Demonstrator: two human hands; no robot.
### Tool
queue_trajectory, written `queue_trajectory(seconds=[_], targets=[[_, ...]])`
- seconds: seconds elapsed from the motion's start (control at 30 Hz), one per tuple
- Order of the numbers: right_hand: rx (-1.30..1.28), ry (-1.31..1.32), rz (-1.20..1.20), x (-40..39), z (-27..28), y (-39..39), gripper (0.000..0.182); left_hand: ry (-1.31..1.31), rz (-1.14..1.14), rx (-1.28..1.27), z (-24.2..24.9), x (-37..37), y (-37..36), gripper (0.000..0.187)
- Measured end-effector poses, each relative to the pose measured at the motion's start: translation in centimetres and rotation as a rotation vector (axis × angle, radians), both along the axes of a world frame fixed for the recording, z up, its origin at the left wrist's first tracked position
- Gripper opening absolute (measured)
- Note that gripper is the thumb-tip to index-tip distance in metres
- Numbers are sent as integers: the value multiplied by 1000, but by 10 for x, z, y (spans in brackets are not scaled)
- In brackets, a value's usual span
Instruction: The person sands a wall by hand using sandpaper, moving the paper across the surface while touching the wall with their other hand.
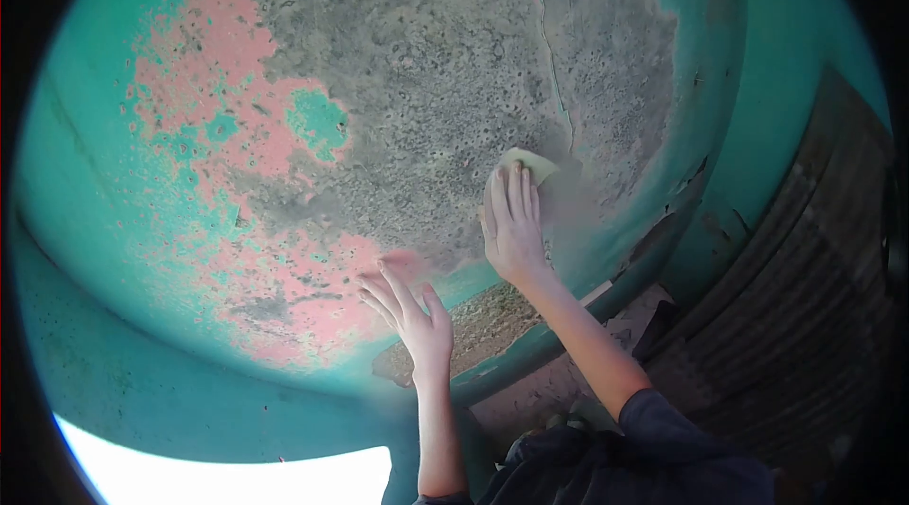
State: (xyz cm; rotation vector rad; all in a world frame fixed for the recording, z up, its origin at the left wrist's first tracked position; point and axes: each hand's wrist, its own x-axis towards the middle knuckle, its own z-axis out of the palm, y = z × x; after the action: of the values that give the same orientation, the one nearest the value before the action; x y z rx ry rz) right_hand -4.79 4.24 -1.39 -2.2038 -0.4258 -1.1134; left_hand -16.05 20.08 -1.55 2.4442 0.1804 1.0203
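Observation:
A large worn wall (426, 79) fills the view, with bare grey plaster in the middle, pink patches at the left and green paint around them. My right hand (514, 226) presses a pale piece of sheet, perhaps sandpaper (535, 165), flat against the grey area near the lower end of a long crack (547, 41). The sheet's edge shows beyond the fingertips. Lower and to the left, my left hand (409, 314) touches the pink area with its fingers spread, holding nothing.
Below the hands a strip of rough, exposed masonry (492, 323) runs along the wall's lower edge. Dark corrugated sheeting (757, 316) stands at the right. A bright opening (237, 477) lies at the bottom left.

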Motion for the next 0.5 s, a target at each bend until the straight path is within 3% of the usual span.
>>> queue_trajectory(seconds=[0.1,0.23,0.33,0.37,0.47,0.5], targets=[[119,-100,-65,21,56,-23,67,-15,-24,47,7,9,-17,70],[76,71,5,4,-42,-4,68,-59,-99,161,26,29,-47,68],[-96,168,11,-5,-56,-27,69,-30,-77,150,37,42,-69,69],[7,101,38,10,-50,-38,72,-26,-78,152,42,48,-76,69],[119,-41,-49,41,45,-88,78,-50,-81,248,55,66,-101,68],[119,-40,-49,43,40,-89,78,-51,-109,275,59,71,-108,67]])
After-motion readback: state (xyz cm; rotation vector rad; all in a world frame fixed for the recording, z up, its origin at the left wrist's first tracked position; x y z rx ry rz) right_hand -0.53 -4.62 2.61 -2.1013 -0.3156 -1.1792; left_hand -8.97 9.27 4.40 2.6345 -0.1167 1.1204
